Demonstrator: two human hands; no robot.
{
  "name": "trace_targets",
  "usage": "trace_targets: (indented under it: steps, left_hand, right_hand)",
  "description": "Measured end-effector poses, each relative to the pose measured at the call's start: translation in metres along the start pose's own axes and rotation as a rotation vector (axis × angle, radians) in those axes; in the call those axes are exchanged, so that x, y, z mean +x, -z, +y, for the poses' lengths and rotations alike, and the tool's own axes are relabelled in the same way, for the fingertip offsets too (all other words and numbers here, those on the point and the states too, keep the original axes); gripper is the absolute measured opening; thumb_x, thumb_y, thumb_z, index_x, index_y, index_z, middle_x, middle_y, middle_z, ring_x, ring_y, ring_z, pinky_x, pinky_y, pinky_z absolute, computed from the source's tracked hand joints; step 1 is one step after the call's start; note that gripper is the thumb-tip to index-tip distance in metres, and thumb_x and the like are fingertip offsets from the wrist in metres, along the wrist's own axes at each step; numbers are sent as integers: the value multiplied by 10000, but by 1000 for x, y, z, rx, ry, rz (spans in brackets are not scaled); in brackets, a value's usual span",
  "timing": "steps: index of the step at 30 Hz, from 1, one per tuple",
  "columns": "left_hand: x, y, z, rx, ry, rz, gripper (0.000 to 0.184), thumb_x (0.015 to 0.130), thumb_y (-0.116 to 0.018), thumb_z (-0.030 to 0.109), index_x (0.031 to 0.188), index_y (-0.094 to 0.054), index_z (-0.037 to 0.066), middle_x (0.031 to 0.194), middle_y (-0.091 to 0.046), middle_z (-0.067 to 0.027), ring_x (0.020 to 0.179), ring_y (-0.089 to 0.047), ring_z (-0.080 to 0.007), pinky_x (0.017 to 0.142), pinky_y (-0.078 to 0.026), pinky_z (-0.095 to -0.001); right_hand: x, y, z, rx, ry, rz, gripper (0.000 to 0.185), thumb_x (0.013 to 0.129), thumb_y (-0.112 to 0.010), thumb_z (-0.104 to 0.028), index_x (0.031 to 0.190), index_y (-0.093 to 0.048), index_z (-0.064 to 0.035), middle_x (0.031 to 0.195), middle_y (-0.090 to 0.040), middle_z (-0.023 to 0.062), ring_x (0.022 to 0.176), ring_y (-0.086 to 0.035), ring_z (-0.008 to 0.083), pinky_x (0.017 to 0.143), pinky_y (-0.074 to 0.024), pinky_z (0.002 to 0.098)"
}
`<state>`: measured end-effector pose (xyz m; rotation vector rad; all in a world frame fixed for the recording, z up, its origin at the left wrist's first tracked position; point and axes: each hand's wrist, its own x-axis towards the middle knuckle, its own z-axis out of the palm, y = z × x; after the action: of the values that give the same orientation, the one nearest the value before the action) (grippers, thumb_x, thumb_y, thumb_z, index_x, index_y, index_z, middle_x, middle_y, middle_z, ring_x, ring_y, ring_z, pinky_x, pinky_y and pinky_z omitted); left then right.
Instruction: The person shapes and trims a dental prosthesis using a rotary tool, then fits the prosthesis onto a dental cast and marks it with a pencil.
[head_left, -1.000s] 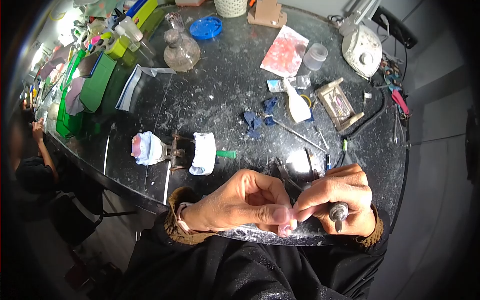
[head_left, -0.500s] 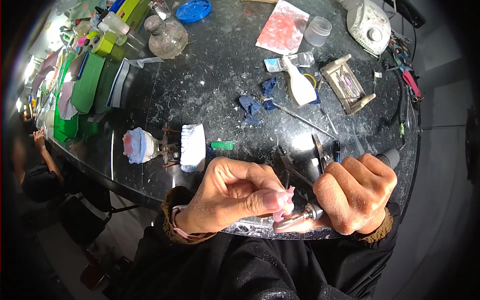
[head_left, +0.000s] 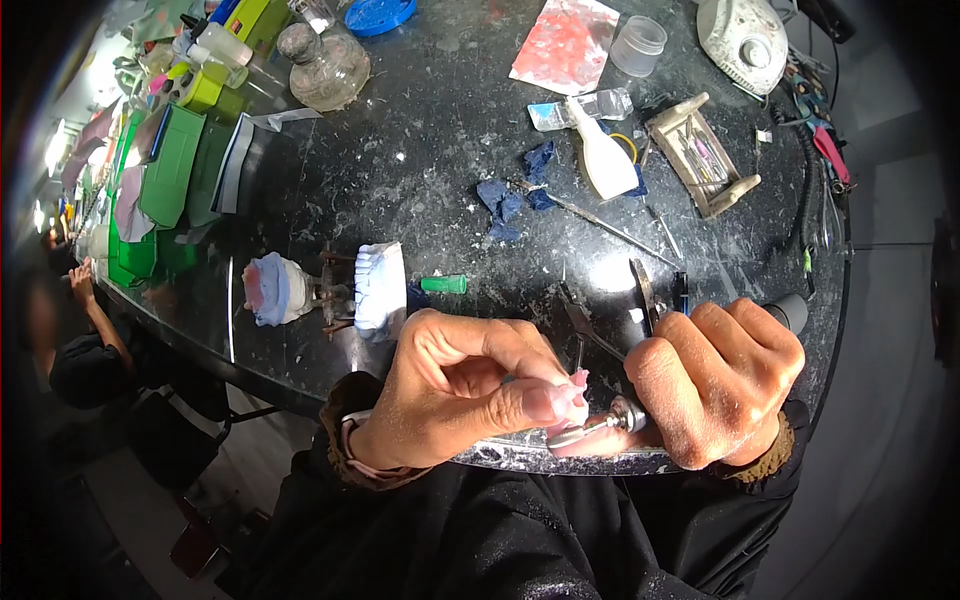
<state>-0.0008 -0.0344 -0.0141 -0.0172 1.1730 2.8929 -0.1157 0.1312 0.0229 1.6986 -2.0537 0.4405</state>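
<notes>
Across our dusty black table (head_left: 440,190), we have a hinged dental model (head_left: 270,288) beyond and left of our left hand (head_left: 440,390), whose narrow grip pinches a pink piece (head_left: 579,396) between thumb and fingers. Just right of that grip, the metal-tipped handpiece (head_left: 628,413) angles in close to the piece, the white bottle (head_left: 605,168) stands out beyond, and our right hand (head_left: 715,385) has its closed grip around the handpiece.

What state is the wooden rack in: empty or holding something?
Holding something: several slim pieces lie within the frame of the wooden rack. They are too small to identify.
</notes>
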Motion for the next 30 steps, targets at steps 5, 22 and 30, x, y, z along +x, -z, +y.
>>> trace_targets:
  steps: [5, 22, 30]
  left_hand:
    - [0, 0, -1, 7, -24, 9, 108, 797, -646, -58, 903, -636, -72, 853, -633, -165, 809, -630, -185, 725, -517, -287]
    - [0, -3, -3, 75, -155, 80, 81, 810, -634, -44, 890, -647, -49, 951, -634, -206, 841, -645, -205, 759, -547, -304]
    - [1, -4, -1, 252, -228, 29, 111, 788, -651, -58, 899, -651, -48, 949, -638, -191, 871, -651, -214, 760, -562, -303]
  right_hand:
    - [2, 6, -1, -16, -5, -56, 469, 765, -598, -443, 531, -337, -131, 502, -269, -27, 394, -315, 85, 388, -182, 240]
    - [1, 4, 1, 341, -49, 153, 210, 663, -747, -304, 726, -647, -130, 505, -390, -95, 393, -352, 31, 367, -190, 215]
    - [-1, 13, 0, 372, 37, 43, 320, 561, -645, -186, 862, -701, -96, 510, -391, -90, 413, -349, 29, 381, -215, 212]
